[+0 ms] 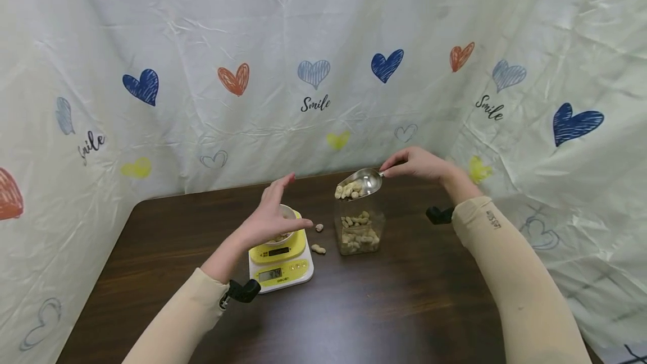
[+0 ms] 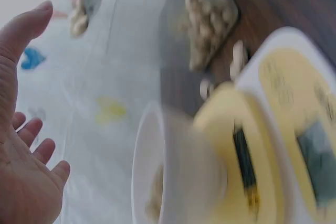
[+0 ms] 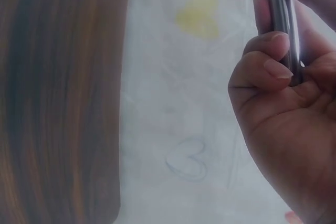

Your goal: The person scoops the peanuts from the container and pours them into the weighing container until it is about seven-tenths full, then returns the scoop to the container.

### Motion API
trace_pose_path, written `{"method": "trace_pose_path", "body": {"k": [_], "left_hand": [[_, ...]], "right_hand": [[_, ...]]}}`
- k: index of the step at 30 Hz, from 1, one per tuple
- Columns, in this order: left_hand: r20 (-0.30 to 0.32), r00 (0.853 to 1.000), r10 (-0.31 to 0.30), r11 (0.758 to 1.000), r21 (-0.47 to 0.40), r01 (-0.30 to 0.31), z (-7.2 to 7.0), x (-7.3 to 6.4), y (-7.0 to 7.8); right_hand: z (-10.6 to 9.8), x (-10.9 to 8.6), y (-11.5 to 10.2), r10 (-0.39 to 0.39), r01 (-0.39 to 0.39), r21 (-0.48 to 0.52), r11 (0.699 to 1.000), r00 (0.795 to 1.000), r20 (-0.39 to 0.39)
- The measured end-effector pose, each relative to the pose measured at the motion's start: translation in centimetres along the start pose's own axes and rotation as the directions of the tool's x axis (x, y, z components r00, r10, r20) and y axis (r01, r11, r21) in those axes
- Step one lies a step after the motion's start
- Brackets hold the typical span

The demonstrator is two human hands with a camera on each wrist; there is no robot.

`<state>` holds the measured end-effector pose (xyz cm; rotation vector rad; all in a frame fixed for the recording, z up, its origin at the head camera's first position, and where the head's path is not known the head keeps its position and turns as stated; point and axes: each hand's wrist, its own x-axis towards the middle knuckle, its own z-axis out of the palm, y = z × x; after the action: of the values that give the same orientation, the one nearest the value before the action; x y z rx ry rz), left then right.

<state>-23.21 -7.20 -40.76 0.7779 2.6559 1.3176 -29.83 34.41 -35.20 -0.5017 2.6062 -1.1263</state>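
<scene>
Over the dark table (image 1: 404,308) we're pinching the scoop (image 1: 360,183) level in our right hand (image 1: 417,163), keeping peanuts (image 1: 349,189) aboard, left hand (image 1: 268,218) hovering open-fingered by the bowl (image 1: 285,228).

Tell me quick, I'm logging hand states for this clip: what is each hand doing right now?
Left hand: open, fingers straight, holding nothing, above the bowl on the scale.
Right hand: gripping the handle of the metal scoop loaded with peanuts.
</scene>
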Motion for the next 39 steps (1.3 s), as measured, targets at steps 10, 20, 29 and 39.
{"method": "trace_pose_path", "body": {"k": [10,20,29,39], "left_hand": [[-0.021,0.996,-0.091,0.993,0.079,0.093,-4.0,-3.2,-4.2],[0.016,0.990,-0.140,0.987,0.085,0.138,-2.7,-4.8,-8.5],[0.045,0.981,-0.188,0.982,0.013,0.187,-1.2,-5.1,-10.2],[0.022,0.978,-0.207,0.978,0.012,0.207,-0.9,-4.9,-10.1]], "right_hand": [[2.6,1.9,-2.1,-0.038,0.037,0.038,0.999,0.999,0.022],[5.6,3.3,-5.1,-0.045,0.044,0.028,0.999,0.998,0.044],[7.9,4.9,-6.7,-0.032,0.031,0.014,0.999,0.999,0.040],[9.3,6.3,-8.5,-0.066,0.068,-0.063,0.996,0.997,0.031]]}}
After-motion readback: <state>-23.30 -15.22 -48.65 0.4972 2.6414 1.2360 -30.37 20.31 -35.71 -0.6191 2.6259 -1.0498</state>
